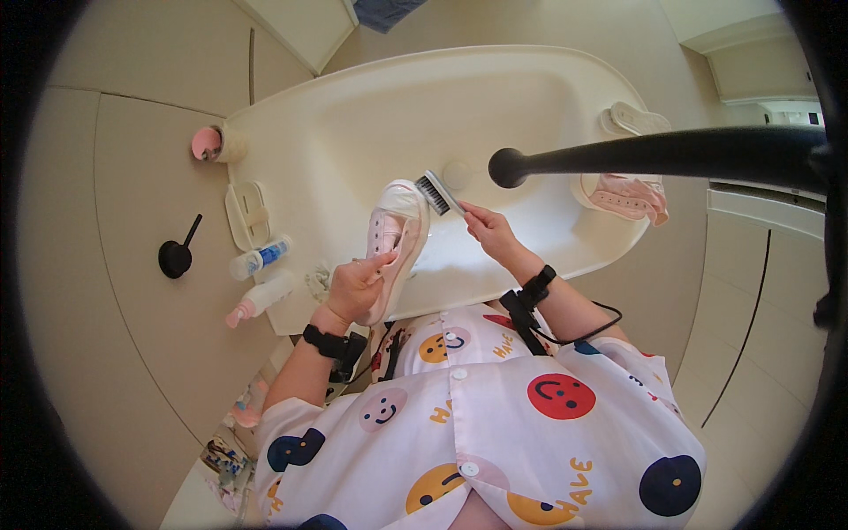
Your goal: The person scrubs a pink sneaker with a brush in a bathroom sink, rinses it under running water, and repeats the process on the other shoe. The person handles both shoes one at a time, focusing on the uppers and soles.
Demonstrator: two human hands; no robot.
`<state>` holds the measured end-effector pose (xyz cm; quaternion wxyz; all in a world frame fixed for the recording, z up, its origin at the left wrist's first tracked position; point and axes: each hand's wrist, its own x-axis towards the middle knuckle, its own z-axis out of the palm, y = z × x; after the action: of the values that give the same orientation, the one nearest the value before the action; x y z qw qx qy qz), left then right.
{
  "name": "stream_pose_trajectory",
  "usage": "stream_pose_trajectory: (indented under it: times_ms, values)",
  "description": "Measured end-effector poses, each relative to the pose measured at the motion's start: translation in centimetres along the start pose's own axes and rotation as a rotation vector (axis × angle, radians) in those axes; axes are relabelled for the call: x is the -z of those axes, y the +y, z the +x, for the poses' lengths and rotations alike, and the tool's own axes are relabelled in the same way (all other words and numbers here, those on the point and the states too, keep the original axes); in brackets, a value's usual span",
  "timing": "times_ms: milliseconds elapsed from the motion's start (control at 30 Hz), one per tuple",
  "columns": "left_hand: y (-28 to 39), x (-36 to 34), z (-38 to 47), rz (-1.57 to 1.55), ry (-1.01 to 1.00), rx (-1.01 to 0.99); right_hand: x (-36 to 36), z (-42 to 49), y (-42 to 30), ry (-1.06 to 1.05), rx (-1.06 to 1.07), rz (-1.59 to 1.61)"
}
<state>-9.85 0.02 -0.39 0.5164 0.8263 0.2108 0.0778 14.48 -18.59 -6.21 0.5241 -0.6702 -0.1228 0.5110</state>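
My left hand (358, 285) grips a pale pink sneaker (411, 242) by its side near the heel, its white toe pointing away from me over the white basin (371, 112). In my right hand (491, 232) is the handle of a scrub brush (437, 192) with dark bristles and a light back. The bristles are at the outer edge of the sneaker's toe; whether they touch it I cannot tell. A second pink shoe (623, 199) lies on the basin's right rim, with insoles (636, 120) farther back on that rim.
Along the left rim stand a pink-topped container (211, 144), a soap dish (248, 215), a blue-labelled bottle (262, 257) and a pump bottle (262, 299). A black wall fitting (175, 258) is at left. A black bar (636, 159) crosses the view from the right.
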Motion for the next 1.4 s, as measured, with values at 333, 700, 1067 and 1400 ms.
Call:
stream_pose_trajectory:
  times_ms: [333, 700, 1067, 1400]
  values:
    - [-1.4, -1.3, -0.1, -0.228, -0.001, 0.177, -2.0, 3.7, -3.0, 0.079, 0.11, -0.418]
    - [-0.9, -3.0, 0.9, -0.379, -0.037, 0.219, -2.5, 4.2, -2.6, 0.17, 0.123, -0.407]
    - [-1.6, -4.3, 4.1, -0.88, 0.272, 0.405, -3.5, -1.0, -2.7, 0.256, 0.237, -0.564]
    - [-3.1, -3.9, 6.1, -1.042, 0.532, 0.449, -4.0, -6.4, -5.4, 0.119, 0.351, -0.867]
